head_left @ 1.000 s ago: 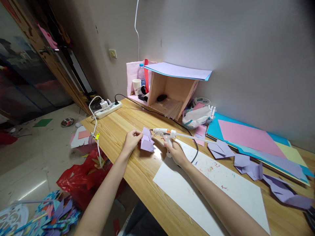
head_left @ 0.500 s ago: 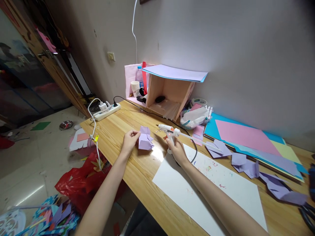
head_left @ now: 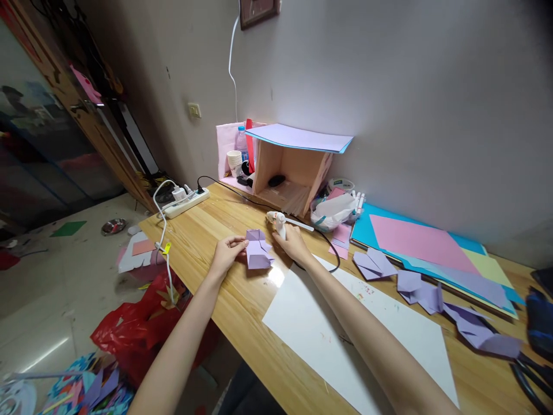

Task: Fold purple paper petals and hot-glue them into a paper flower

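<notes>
Between the thumb and fingers of my left hand (head_left: 227, 257) is the left edge of a folded light purple paper piece (head_left: 259, 258), just above or on the wooden table. My right hand (head_left: 294, 246) is wrapped round the handle of a white hot glue gun (head_left: 280, 221). A translucent glue stick (head_left: 301, 225) sticks out of its back towards the right. The gun sits just beyond the paper's upper right side, apart from it. Its nozzle is hard to make out.
A white sheet (head_left: 319, 328) lies under my right forearm. More folded purple papers (head_left: 375, 264) rest to the right, beside coloured card sheets (head_left: 415, 236). At the back stand a cardboard box (head_left: 289, 167) and a power strip (head_left: 188, 203). A black cord (head_left: 334, 245) curves behind my right hand.
My right hand has turned the glue gun and brought it left, nearer the paper's top. My left hand keeps its hold on the paper. The whole view has shifted slightly.
</notes>
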A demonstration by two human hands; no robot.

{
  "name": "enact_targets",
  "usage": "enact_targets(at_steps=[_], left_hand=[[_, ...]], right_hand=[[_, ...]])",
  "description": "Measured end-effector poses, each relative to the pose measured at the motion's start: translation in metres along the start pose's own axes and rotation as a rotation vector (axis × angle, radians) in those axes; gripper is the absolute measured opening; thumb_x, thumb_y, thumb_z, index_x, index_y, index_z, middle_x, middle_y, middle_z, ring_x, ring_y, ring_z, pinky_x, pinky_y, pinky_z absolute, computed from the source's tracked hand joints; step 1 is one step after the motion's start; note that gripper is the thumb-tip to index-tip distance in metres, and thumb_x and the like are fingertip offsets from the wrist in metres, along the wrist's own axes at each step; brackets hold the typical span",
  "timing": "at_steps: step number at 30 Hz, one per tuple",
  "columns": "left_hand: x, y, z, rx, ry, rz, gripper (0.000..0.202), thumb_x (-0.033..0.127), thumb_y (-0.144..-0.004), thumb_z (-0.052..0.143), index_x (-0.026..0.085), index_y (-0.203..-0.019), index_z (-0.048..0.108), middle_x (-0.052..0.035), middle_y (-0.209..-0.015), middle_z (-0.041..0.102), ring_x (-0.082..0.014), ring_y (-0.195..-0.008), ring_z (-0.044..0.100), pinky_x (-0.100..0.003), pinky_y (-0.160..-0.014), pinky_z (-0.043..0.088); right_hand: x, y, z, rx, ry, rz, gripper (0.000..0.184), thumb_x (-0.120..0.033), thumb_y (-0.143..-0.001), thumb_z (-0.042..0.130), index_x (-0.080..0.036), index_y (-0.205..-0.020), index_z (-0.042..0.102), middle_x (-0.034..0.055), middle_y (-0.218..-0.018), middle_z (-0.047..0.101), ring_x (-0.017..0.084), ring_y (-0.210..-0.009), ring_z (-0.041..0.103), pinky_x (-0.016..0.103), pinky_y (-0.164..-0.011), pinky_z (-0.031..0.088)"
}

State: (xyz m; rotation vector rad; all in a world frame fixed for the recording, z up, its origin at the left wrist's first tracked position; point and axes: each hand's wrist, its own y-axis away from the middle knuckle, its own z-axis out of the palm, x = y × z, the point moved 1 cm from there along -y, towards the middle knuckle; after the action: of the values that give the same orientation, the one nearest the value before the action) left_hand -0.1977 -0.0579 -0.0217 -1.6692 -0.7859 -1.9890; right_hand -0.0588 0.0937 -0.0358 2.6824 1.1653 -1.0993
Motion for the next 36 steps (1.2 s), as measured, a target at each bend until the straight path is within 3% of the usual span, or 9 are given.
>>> enact_targets(at_steps=[3,6,13,19,24,28,31,36], left_hand=[[0.001,0.002,0.001,-0.011,0.004,0.011,0.045,0.037,-0.044,0.081,0.012,-0.078,0.065,-0.0017,-0.061,0.066,-0.01,-0.05,0.057,-0.021,-0.051,0.048],[0.001,0.003,0.002,-0.031,0.02,0.03,0.042,0.036,-0.046,0.08,0.012,-0.078,0.067,-0.0022,-0.063,0.067,-0.0104,-0.051,0.058,-0.022,-0.054,0.049],[-0.004,0.002,-0.001,-0.069,0.033,0.077,0.037,0.035,-0.052,0.079,0.014,-0.082,0.071,-0.0059,-0.076,0.07,-0.0115,-0.058,0.061,-0.025,-0.063,0.051],[-0.002,0.005,0.0,-0.146,0.003,0.146,0.031,0.033,-0.06,0.074,0.014,-0.084,0.072,-0.0089,-0.086,0.071,-0.0157,-0.072,0.063,-0.028,-0.072,0.051],[0.002,0.008,0.0,-0.166,0.028,0.122,0.025,0.029,-0.064,0.068,0.013,-0.082,0.072,-0.0091,-0.085,0.071,-0.0163,-0.074,0.063,-0.028,-0.075,0.05],[0.004,0.009,0.001,-0.179,0.037,0.089,0.029,0.036,-0.068,0.063,0.011,-0.081,0.071,-0.0106,-0.084,0.07,-0.0178,-0.074,0.063,-0.028,-0.072,0.05],[0.004,0.008,0.003,-0.13,0.008,0.078,0.033,0.044,-0.068,0.063,0.012,-0.073,0.069,-0.0081,-0.075,0.068,-0.0152,-0.066,0.061,-0.025,-0.064,0.049],[0.002,0.006,0.003,-0.04,-0.094,0.064,0.038,0.051,-0.062,0.068,0.014,-0.058,0.058,0.0014,-0.054,0.052,-0.0078,-0.049,0.047,-0.017,-0.045,0.038]], right_hand=[[-0.006,0.027,-0.009,0.213,-0.02,0.099,0.034,-0.034,-0.077,0.049,-0.014,-0.105,0.049,0.0137,-0.104,0.051,0.029,-0.101,0.041,0.044,-0.088,0.032],[-0.018,0.059,-0.017,0.335,-0.216,0.087,0.023,-0.036,-0.081,0.044,-0.018,-0.097,0.045,0.01,-0.099,0.048,0.026,-0.098,0.042,0.044,-0.088,0.034],[-0.031,0.093,-0.003,-0.014,-0.765,0.244,0.03,-0.046,-0.083,0.044,-0.021,-0.096,0.034,0.0008,-0.084,0.049,0.014,-0.067,0.052,0.032,-0.062,0.045],[-0.03,0.095,0.003,-0.119,-1.032,0.148,0.036,-0.036,-0.081,0.052,-0.026,-0.104,0.027,-0.0042,-0.081,0.049,0.011,-0.062,0.057,0.03,-0.061,0.048],[-0.033,0.096,-0.001,-0.126,-1.083,0.121,0.034,-0.029,-0.079,0.055,-0.027,-0.102,0.031,-0.005,-0.076,0.051,0.012,-0.068,0.058,0.029,-0.066,0.048],[-0.033,0.096,-0.003,-0.125,-1.05,0.109,0.031,-0.029,-0.079,0.055,-0.026,-0.102,0.034,-0.0029,-0.078,0.052,0.014,-0.073,0.058,0.03,-0.067,0.048],[-0.033,0.095,-0.003,-0.123,-0.992,0.07,0.026,-0.029,-0.08,0.054,-0.025,-0.1,0.039,-0.0003,-0.083,0.053,0.014,-0.076,0.056,0.029,-0.068,0.046],[-0.034,0.095,-0.005,-0.154,-0.906,-0.014,0.021,-0.03,-0.08,0.053,-0.024,-0.099,0.047,0.0031,-0.096,0.052,0.015,-0.081,0.052,0.029,-0.071,0.045]])
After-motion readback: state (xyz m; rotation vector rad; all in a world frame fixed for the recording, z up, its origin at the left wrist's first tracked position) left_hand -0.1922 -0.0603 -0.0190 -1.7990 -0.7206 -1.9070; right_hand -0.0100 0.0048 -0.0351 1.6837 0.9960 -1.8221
